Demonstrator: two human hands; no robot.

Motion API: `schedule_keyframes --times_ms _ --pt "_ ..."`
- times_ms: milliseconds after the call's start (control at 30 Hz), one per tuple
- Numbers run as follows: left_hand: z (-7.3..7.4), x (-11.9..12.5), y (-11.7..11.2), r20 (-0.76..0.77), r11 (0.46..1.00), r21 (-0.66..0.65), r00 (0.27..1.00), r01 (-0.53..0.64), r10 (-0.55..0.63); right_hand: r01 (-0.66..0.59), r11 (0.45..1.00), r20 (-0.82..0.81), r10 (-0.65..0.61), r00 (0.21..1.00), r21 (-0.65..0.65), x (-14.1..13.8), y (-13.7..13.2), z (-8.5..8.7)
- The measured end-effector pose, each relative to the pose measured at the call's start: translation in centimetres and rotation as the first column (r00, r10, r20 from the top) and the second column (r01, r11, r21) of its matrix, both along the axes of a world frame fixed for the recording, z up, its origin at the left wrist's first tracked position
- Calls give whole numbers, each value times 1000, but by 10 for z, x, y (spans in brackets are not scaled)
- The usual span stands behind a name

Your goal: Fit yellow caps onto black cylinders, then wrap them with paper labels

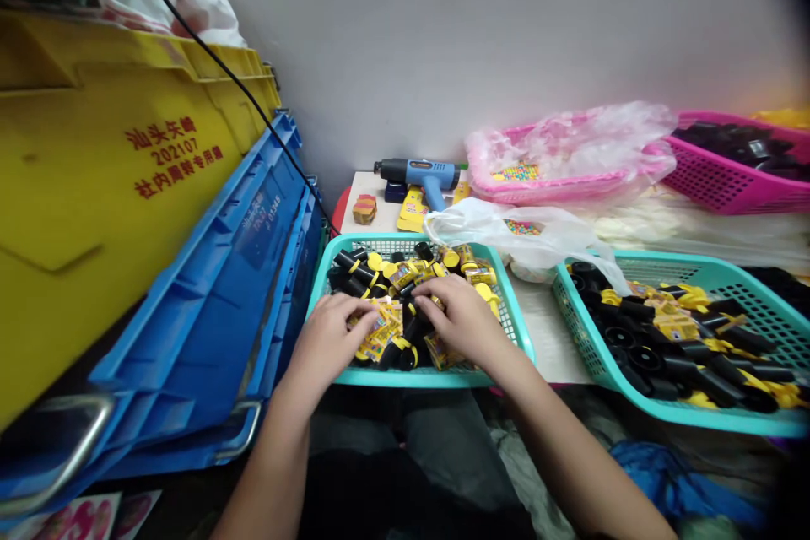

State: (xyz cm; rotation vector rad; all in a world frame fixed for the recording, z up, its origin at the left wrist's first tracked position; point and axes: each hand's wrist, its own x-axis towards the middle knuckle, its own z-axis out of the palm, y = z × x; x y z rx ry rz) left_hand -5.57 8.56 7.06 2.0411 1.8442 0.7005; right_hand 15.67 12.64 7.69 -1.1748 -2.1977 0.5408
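Note:
My left hand (327, 346) rests in a teal plastic mesh basket (414, 376), its fingertips on small yellow printed packets (380, 327). My right hand (459, 321) lies just to its right, with the fingers curled down over a black cylindrical item (411, 329) in the heap. The heap mixes black cylinders, yellow round caps and yellow packets, and my hands hide part of it. A second teal basket (683, 337) on the right holds a similar mix.
Stacked blue crates (215, 312) and a yellow crate (107, 186) stand at the left. Behind the basket are a blue heat gun (421, 177), a white plastic bag (506, 228), a pink tray (544, 186) and a magenta basket (727, 177) of black items.

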Motion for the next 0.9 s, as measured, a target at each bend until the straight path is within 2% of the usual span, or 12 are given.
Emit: schedule_keyframes --times_ms 67,167,267,367,500,600,767,833,900 --pt "-13 -1 -8 -61 999 29 998 -32 33 -29 1000 121 30 992 -12 -16 16 9" --pt "-26 4 -8 -128 990 106 986 -89 102 -39 998 281 52 958 -53 -49 39 21" --pt "-29 5 -1 -143 990 108 984 -87 102 -34 988 417 93 904 -148 -82 55 25" --pt "-27 1 4 -106 994 62 990 -91 97 -45 973 469 151 870 -228 -101 67 19" --pt "-23 -2 5 -46 995 21 994 -96 97 -94 949 491 239 838 -302 -100 77 7" --pt "-21 -1 8 -22 995 -39 995 -94 93 -98 947 506 249 826 -307 -95 80 2" --pt "-19 -4 12 107 978 -117 976 -175 188 -136 951 474 258 842 -277 -91 84 1" --pt "-19 -7 11 127 980 -109 975 -167 181 -123 963 436 220 873 -241 -88 84 4" --pt "-19 -10 10 179 983 -108 969 -151 168 -92 971 297 157 942 -221 -81 81 10"
